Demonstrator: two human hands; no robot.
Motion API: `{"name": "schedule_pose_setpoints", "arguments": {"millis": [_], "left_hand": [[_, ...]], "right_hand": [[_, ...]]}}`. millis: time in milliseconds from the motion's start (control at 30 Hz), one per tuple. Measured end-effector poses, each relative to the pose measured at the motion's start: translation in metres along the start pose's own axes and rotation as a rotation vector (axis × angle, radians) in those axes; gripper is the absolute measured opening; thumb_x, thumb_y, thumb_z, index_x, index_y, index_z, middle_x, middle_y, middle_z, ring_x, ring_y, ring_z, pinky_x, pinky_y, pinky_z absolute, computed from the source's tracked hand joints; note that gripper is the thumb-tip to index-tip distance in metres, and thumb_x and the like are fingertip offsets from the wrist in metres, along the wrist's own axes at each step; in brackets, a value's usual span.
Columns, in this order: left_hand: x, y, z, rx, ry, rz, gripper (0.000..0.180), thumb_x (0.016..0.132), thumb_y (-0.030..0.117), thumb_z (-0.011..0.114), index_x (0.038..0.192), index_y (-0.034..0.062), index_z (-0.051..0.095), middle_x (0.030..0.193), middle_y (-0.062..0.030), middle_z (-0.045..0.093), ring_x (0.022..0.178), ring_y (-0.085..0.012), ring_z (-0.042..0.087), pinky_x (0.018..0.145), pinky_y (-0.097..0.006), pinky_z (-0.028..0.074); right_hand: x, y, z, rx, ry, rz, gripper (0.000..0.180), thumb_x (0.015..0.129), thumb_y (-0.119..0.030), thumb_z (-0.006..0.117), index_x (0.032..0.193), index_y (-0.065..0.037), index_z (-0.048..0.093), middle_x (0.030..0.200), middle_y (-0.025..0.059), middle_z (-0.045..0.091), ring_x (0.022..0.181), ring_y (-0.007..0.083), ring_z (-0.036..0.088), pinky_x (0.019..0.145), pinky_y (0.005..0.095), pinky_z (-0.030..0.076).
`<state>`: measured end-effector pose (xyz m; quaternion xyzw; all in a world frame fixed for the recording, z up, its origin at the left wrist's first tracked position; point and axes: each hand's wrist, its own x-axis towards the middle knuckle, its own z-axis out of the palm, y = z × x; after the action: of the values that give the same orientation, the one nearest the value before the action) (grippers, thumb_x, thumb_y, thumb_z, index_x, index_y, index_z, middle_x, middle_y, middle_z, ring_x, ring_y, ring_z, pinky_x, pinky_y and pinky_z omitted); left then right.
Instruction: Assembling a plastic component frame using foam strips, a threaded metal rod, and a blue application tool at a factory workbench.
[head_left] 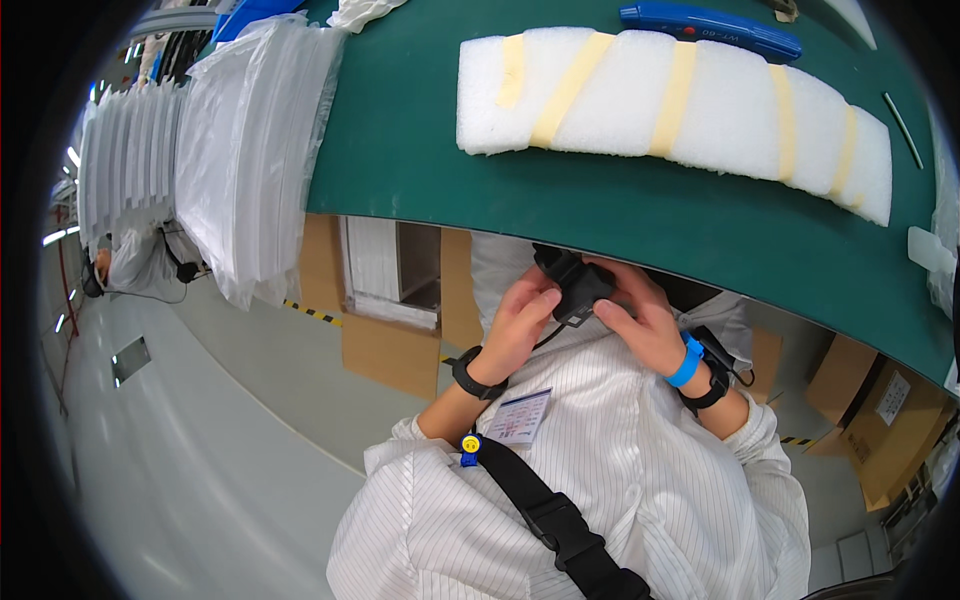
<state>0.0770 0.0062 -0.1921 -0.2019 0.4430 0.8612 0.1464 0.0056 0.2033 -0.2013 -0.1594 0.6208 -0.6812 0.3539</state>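
Our left hand (pixel 520 318) and right hand (pixel 648 325) both clasp the black device (pixel 582 292) by the near edge of the green surface (pixel 400 150); we do best holding it steady, its cable (pixel 549 337) unstrained.

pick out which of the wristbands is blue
The blue wristband just behind the right hand; the second wristband farther up that arm and the left arm's wristband are both black.

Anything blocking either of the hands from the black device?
Nothing visible. The left hand and right hand both touch the black device directly, just off the green table's near edge.
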Motion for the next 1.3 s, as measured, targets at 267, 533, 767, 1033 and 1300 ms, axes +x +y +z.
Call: {"name": "schedule_pose_setpoints", "arguments": {"millis": [267,533,767,1033,1300], "left_hand": [[0.004,0.001,0.002,0.207,0.113,0.056,0.037,0.098,0.011,0.049,0.133,-0.0011,0.052,0.114,-0.0032,0.060,0.100,-0.0113,0.056,0.093,-0.029,0.045],[0.011,0.027,0.001,0.178,0.203,-0.116,0.017,0.099,0.009,0.046,0.109,0.0010,0.057,0.064,-0.0015,0.051,0.050,-0.0074,0.044,0.048,-0.023,0.036],[0.013,0.035,-0.006,0.053,0.032,-0.334,0.015,0.099,0.017,0.051,0.106,0.0048,0.057,0.055,0.0045,0.041,0.045,-0.0043,0.033,0.043,-0.022,0.024],[0.021,0.034,-0.004,0.092,0.128,-0.250,0.010,0.097,0.011,0.054,0.088,0.0065,0.054,0.056,0.0026,0.044,0.043,-0.0063,0.036,0.043,-0.023,0.027],[0.031,0.019,0.004,-0.138,0.327,-0.246,0.016,0.097,0.006,0.050,0.082,0.0047,0.055,0.060,0.0009,0.048,0.049,-0.0078,0.044,0.045,-0.025,0.033]], "right_hand": [[-0.009,0.021,0.001,0.228,0.070,-0.080,0.055,0.092,-0.009,0.062,0.142,0.003,0.041,0.135,0.0163,0.054,0.115,0.0236,0.059,0.098,0.0363,0.047],[-0.008,0.012,-0.004,0.267,-0.042,-0.017,0.056,0.094,-0.014,0.060,0.143,0.004,0.039,0.142,0.0152,0.047,0.132,0.0239,0.045,0.112,0.0364,0.032],[-0.004,0.003,-0.008,0.251,-0.142,0.004,0.053,0.095,-0.015,0.058,0.142,0.004,0.041,0.140,0.0149,0.048,0.131,0.0235,0.045,0.112,0.0368,0.032],[-0.004,0.014,-0.008,0.237,-0.149,0.024,0.056,0.096,-0.015,0.058,0.144,0.003,0.038,0.142,0.0149,0.046,0.132,0.0240,0.044,0.111,0.0368,0.033],[-0.009,0.032,-0.007,0.321,-0.097,0.065,0.057,0.096,-0.004,0.054,0.148,0.003,0.032,0.149,0.0147,0.040,0.134,0.0239,0.043,0.110,0.0358,0.034]]}}
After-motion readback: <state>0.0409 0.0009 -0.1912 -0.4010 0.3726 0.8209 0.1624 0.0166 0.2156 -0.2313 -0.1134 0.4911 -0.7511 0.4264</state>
